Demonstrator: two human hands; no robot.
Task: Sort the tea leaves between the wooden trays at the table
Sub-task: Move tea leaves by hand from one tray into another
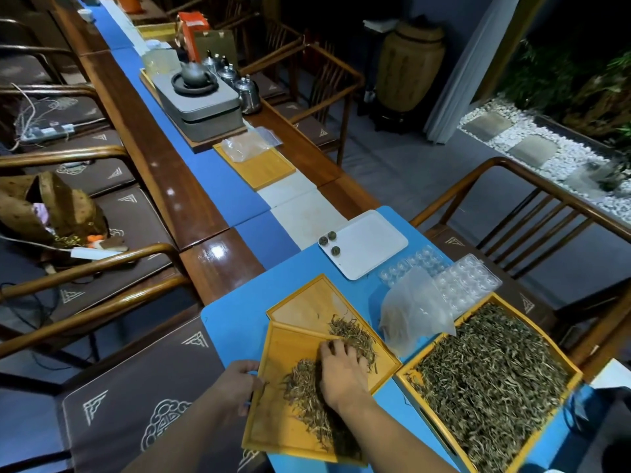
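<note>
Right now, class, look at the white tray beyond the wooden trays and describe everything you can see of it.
The white tray is a flat, shallow rectangle with rounded corners and a low raised rim, smooth and plastic-looking. It lies level on the blue mat, turned at an angle to the table edge. Three small dark tea balls sit close together near its left corner; the rest of its surface is bare. The clear bubble trays lie just beside its near right edge. Neither hand touches it.

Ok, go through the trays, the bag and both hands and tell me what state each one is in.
Near tray: part-covered with leaves, overlapping the tray behind.
Far tray: mostly bare, small leaf pile.
Big tray: full of leaves.
White tray: three tea balls.
Plastic bag: crumpled.
Left hand: gripping the near tray's edge.
Right hand: palm down, spread on leaves.
</note>
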